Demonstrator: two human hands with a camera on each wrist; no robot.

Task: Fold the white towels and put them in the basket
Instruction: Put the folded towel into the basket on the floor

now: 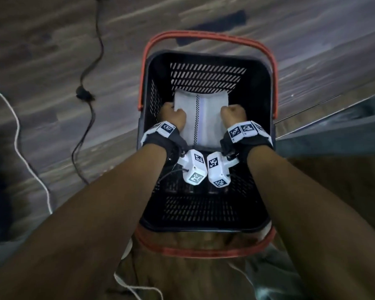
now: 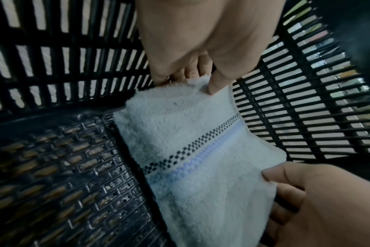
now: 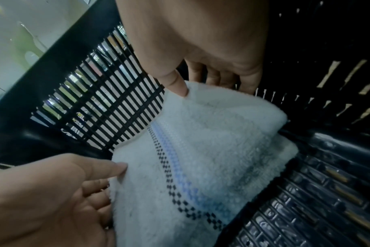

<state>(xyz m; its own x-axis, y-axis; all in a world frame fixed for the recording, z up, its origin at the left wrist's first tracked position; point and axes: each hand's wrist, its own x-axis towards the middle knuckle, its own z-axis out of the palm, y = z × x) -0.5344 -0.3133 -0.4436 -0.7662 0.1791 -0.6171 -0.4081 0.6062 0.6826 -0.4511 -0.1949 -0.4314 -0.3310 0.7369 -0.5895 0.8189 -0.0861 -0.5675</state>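
A folded white towel (image 1: 201,118) with a black checker line and a pale blue stripe hangs inside the black slatted basket (image 1: 204,55), close to its far wall. My left hand (image 1: 173,118) pinches the towel's left edge and my right hand (image 1: 233,115) pinches the right edge. In the left wrist view the left hand (image 2: 197,74) holds a top corner of the towel (image 2: 190,133), thumb on the front and fingers behind it. In the right wrist view the right hand (image 3: 201,78) grips the opposite corner of the towel (image 3: 201,150) the same way. The towel's lower end reaches toward the basket floor (image 2: 53,167).
The basket has two red handles, one folded down at the far side (image 1: 204,34) and one at the near side (image 1: 204,250). On the wooden floor to the left lie a black cable (image 1: 89,72) and a white cord (image 1: 20,137). A grey edge (image 1: 333,126) runs at the right.
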